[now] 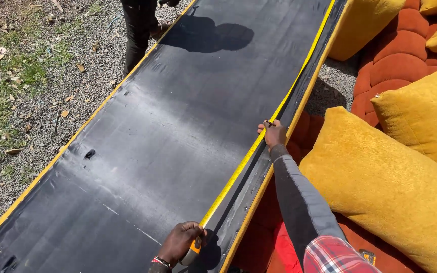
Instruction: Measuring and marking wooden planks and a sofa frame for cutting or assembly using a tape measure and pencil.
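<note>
Far left is gravel ground [31, 76] with patches of grass, dry leaves and one stone up in the corner. Another person's dark-trousered leg [137, 30] stands at the top edge of it, with their shadow falling on the panel.

Then the main thing: one long black sheet-covered panel [168, 136], smooth and slightly dusty, with a thin yellow edge strip down each long side, so two strips. A few small holes and scuffs sit near its left edge.

My left hand [178, 242] is at the near end, a beaded band on the wrist, grip wrapped tight around one tape measure case [194, 247], orange and grey. Its yellow tape blade [259, 139] runs flat along the panel just inside the right edge, all the way up toward the far end.

My right hand [273, 134] is further up in a grey sleeve with a plaid cuff, fingers pinched together on a small dark marking tool, can't tell if it's a pencil or a pen, the tip right by the blade.

Right of that is one rust-orange tufted sofa [398, 63], plush and buttoned, carrying four mustard-yellow cushions [380, 187], velvety and square-ish.
</note>
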